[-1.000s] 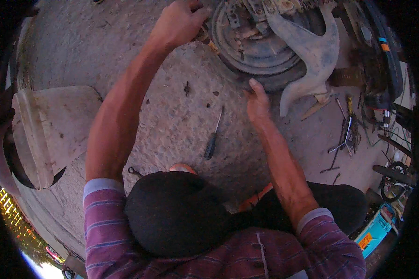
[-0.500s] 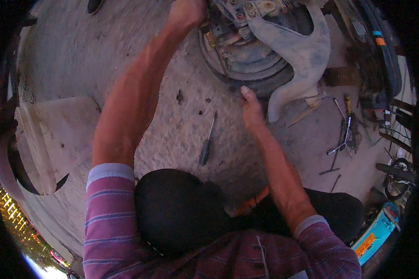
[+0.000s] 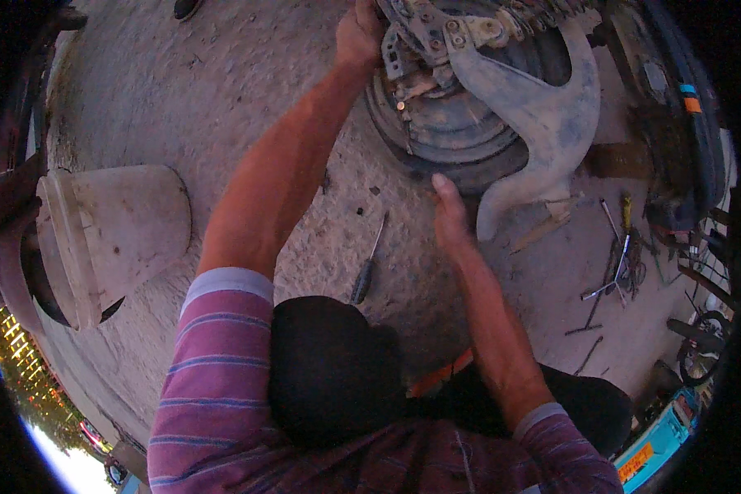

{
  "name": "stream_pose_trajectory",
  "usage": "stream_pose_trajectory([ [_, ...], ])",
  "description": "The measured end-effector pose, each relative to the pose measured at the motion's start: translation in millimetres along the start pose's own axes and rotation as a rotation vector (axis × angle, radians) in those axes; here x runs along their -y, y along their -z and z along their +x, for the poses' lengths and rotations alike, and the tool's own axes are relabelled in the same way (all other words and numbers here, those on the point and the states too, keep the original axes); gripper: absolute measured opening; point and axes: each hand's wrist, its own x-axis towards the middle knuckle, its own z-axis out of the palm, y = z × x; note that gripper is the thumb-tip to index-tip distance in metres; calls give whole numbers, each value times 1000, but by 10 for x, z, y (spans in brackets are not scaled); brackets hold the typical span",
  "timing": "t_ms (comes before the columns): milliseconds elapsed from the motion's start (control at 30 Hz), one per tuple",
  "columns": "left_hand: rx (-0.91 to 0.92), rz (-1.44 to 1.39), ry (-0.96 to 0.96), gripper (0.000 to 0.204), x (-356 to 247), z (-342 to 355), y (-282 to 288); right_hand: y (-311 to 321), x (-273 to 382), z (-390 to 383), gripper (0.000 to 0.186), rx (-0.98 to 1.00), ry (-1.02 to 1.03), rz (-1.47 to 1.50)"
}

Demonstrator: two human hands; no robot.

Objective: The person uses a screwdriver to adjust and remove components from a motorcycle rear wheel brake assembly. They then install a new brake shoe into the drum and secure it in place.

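A: Head view: where's the wheel?
B: Upper mid, slightly R, in front of the person; curved grey metal arm lies across its R part.
A: Hands?
B: R hand at the near edge of the tyre, thumb up along it; fingers hidden, so can't tell how tight, prob. a loose hold. L hand at the wheel's far L, fingers bent, partly cut off by the top edge; can't tell if it grips anything.
A: How'll it handle?
B: Prob. heavy & awkward: stiff metal, firm rubber, not fragile. Looks dusty, so might slip a bit.
A: Best hold?
B: Tyre, both sides, I'd say; keep fingers clear of the grey arm & brackets. Screwdriver lies on the ground nearby.
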Motion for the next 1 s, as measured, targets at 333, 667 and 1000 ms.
stream_pose_trajectory([
  [333, 21, -121, -308, 40, -274, -118, 226, -180, 129, -132, 70, -100, -34, 54],
  [667, 351, -680, 103, 46, -396, -211, 413, -443, 459, -342, 75, -251, 204, 26],
  [1000, 147, -561, 2, 33, -734, -535, 699, -539, 224, -143, 82, -358, 154, 75],
])
